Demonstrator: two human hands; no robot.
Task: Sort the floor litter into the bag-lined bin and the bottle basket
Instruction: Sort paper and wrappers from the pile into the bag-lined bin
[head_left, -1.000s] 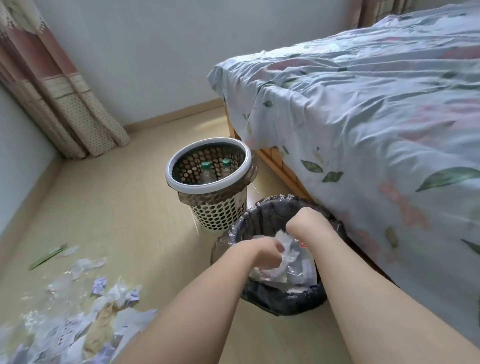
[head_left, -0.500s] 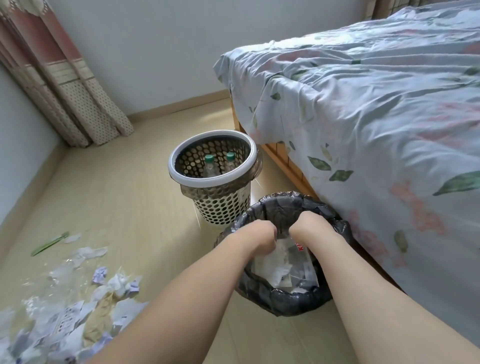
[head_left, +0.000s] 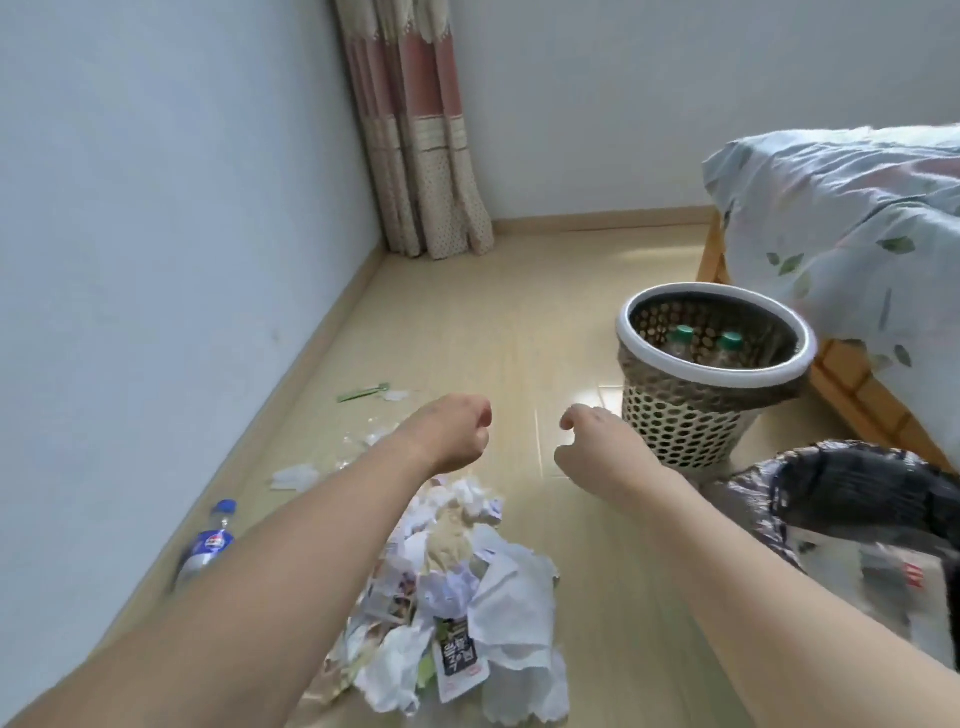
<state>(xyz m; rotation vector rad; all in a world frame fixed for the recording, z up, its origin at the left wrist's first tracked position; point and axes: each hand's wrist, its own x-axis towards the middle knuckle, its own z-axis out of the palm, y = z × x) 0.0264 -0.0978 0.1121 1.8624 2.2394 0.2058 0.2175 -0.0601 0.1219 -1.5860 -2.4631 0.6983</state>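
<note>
A heap of crumpled paper and wrappers lies on the floor below my arms. A blue-capped bottle lies near the left wall. The white-rimmed perforated bottle basket stands at the right with two green-capped bottles inside. The black bag-lined bin is at the lower right, holding paper and plastic. My left hand hovers above the far end of the heap with fingers curled and holds nothing. My right hand hangs beside the basket, fingers loosely curled, empty.
A bed with a leaf-print cover and wooden frame stands at the right behind the basket. A curtain hangs in the far corner. Small scraps and a green stick lie by the left wall.
Both hands have left the bag-lined bin, where they were pressing paper in, and swung left over the floor. The view has turned left toward the litter heap.
</note>
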